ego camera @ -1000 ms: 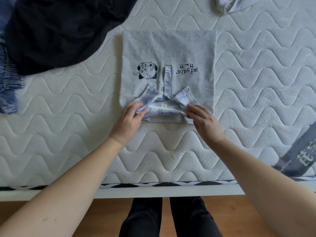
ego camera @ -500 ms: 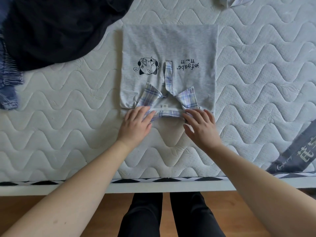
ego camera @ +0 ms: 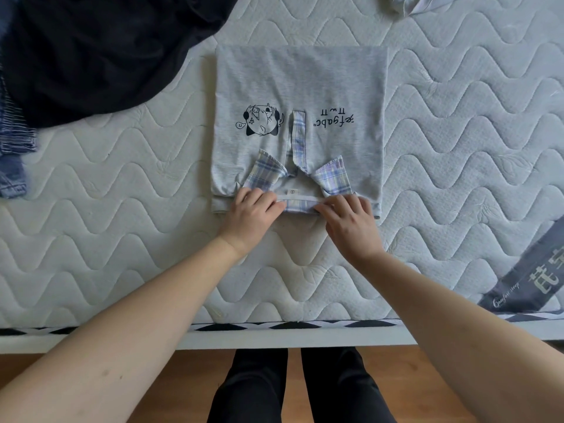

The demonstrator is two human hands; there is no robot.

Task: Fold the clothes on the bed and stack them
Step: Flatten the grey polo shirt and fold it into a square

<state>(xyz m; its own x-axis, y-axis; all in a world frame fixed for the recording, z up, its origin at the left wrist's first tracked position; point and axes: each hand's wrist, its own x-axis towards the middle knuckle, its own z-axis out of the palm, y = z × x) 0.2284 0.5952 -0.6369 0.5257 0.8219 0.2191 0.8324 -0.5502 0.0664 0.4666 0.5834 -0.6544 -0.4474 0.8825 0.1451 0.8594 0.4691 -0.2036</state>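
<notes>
A folded grey polo shirt [ego camera: 300, 83] with a plaid collar [ego camera: 300, 205] and a cartoon print lies flat in the middle of the quilted mattress [ego camera: 122, 209], collar toward me. My left hand [ego camera: 251, 213] pinches the near collar edge at its left end. My right hand [ego camera: 351, 218] pinches the same edge at its right end. Both collar points lie spread on the shirt's front.
A dark navy garment [ego camera: 91, 53] is heaped at the back left, with denim [ego camera: 12, 166] beside it at the left edge. A pale grey garment [ego camera: 412, 3] shows at the top right. A grey mattress label [ego camera: 531, 270] lies at the right. The bed's near edge [ego camera: 274, 334] runs below my arms.
The collar points, bunched under my fingers a second ago, now lie spread flat. Both hands have slid back to the near collar edge.
</notes>
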